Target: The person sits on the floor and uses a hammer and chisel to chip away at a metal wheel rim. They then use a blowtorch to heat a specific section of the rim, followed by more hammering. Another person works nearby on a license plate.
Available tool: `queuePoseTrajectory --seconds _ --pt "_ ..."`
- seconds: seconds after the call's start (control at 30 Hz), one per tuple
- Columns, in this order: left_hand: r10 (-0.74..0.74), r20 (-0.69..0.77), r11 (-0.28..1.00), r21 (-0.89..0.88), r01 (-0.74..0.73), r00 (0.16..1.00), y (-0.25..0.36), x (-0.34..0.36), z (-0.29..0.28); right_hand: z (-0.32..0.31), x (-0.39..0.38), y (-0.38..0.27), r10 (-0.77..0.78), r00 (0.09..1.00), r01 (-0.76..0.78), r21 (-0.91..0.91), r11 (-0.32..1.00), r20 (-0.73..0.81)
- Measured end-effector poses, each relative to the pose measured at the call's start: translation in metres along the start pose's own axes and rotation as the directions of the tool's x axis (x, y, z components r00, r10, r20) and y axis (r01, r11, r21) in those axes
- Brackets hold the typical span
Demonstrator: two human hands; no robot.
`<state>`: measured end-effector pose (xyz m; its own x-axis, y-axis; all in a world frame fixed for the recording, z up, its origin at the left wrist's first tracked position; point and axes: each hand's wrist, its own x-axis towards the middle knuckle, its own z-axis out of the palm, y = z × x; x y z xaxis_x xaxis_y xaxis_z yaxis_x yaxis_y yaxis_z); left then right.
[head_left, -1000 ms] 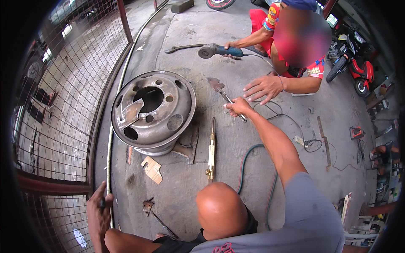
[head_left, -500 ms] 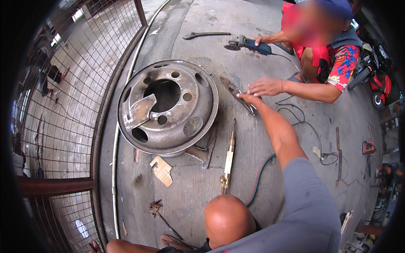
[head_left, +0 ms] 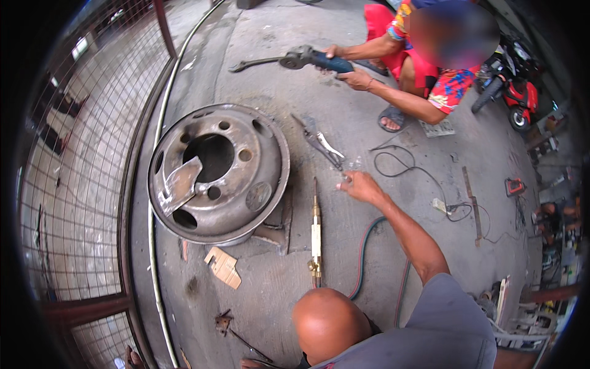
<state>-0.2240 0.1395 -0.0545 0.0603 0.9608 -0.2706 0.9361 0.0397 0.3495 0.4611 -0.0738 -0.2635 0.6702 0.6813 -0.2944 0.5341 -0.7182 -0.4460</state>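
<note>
My right hand (head_left: pixel 362 186) reaches out over the concrete floor, its fingers curled together. Whether something small is pinched in them is hidden. Just beyond its fingertips lie long dark metal tools (head_left: pixel 314 142) and a bright metal piece (head_left: pixel 330 146), apart from the hand. A brass cutting torch (head_left: pixel 316 237) with a pale handle rests on the floor to the hand's left. Farther left, a steel truck wheel rim (head_left: pixel 273 206) sits raised on a support, with a flat metal plate (head_left: pixel 181 184) on its face. My left hand is out of view.
Across from me, a crouching co-worker holds an angle grinder (head_left: pixel 316 58) in both hands. A wrench (head_left: pixel 258 63) lies near it. Twin hoses (head_left: pixel 364 252) and a black cable (head_left: pixel 424 175) cross the floor. A cardboard template (head_left: pixel 224 268) lies below the rim; a mesh fence (head_left: pixel 80 203) stands left.
My right hand has drawn back from the metal tools toward me. The co-worker's outstretched hand has left mine and joined the other on the grinder. The whole view has shifted.
</note>
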Motion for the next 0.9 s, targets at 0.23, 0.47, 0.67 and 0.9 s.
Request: queuePoseTrajectory --seconds 0.23,0.47,0.67,0.9 --pt "0.106 0.094 0.994 -0.028 -0.103 0.990 0.015 0.013 0.007 -0.059 -0.166 -0.116 -0.223 0.968 0.249 0.373 0.894 -0.113" --pt "0.505 0.030 0.845 0.188 -0.501 0.863 0.018 -0.013 0.013 -0.057 -0.249 -0.179 -0.732 0.660 0.751 0.118 0.650 -0.171" --pt "0.348 0.034 0.923 0.166 -0.348 0.937 -0.015 -0.054 0.007 0.051 -0.178 -0.059 0.052 0.975 -0.081 0.131 0.988 0.216" --pt "0.319 0.039 0.933 0.163 -0.321 0.947 -0.046 -0.094 -0.004 0.174 -0.161 -0.067 0.365 0.877 -0.447 0.254 0.858 0.312"
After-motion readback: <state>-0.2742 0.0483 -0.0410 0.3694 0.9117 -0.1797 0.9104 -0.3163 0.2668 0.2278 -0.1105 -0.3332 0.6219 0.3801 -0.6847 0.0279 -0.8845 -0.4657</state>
